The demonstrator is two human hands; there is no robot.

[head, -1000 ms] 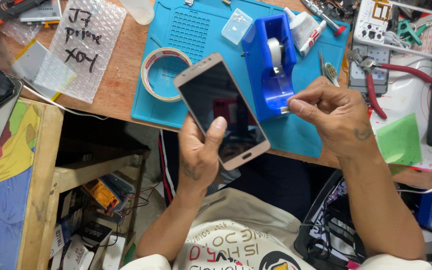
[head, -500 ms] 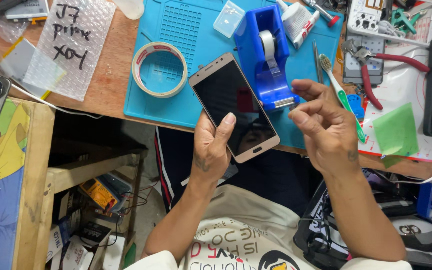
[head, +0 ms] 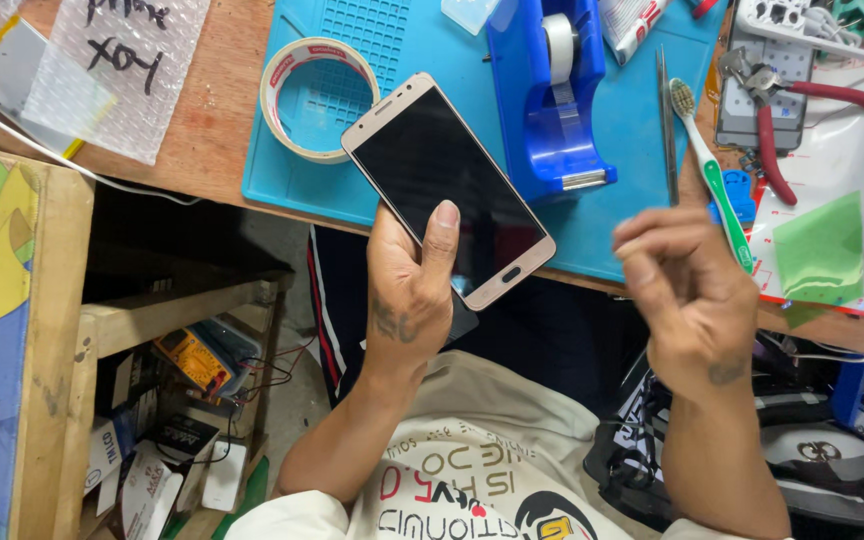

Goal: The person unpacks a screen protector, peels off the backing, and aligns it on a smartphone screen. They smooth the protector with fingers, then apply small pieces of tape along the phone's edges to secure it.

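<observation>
My left hand [head: 407, 300] holds the phone [head: 447, 190].
My right hand [head: 687, 290], at three o'clock, is curled; I cannot tell if it holds anything. The phone could slip and fall.

dark phone screen [head: 447, 190] beside a clear bubble-wrap package [head: 117, 75].

The smartphone [head: 447, 188] is a slim, gold-coloured slab with rounded corners and a dark, unlit screen facing up. An oval home button sits at its lower end and a thin earpiece slot at the upper end. It is tilted diagonally, upper end toward the top left and button end toward the lower right. It is held above the near edge of the tabletop, over the blue mat, gripped from below along its lower left side, with a thumb resting on the glass near the middle.
</observation>
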